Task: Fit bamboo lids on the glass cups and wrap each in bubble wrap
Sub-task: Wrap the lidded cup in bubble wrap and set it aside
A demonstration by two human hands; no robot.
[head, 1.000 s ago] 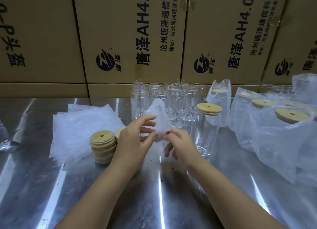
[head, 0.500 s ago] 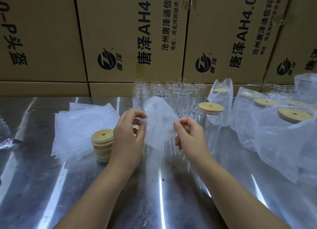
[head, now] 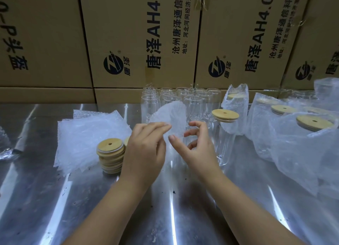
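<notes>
Cardboard boxes (head: 139, 37): a printed wall of them stands behind the lidded cup.
Steel table (head: 91, 199): it carries the lidded cup and everything else.
Wrapped cups (head: 300, 140): several stand right of the lidded cup in bubble wrap, with their bamboo lids showing.
Bubble wrap pile (head: 86, 134): flat sheets lie well left of the lidded cup.
Empty glass cups (head: 194, 105): an upright cluster without lids stands just behind and left of the lidded cup.
Lidded cup (head: 222, 140): upright and unwrapped, with a bamboo lid on top.
Left hand (head: 146, 149): left of the lidded cup, its thumb and forefingers pinch the bubble wrap sheet.
Right hand (head: 200, 149): just left of the lidded cup, its thumb and curled fingers flank the sheet's lower edge, and I cannot tell whether they clamp it.
Bubble wrap sheet (head: 170, 114): raised between the hands, left of the lidded cup.
Bamboo lid stack (head: 111, 153): further left of the lidded cup, beside the left hand.
</notes>
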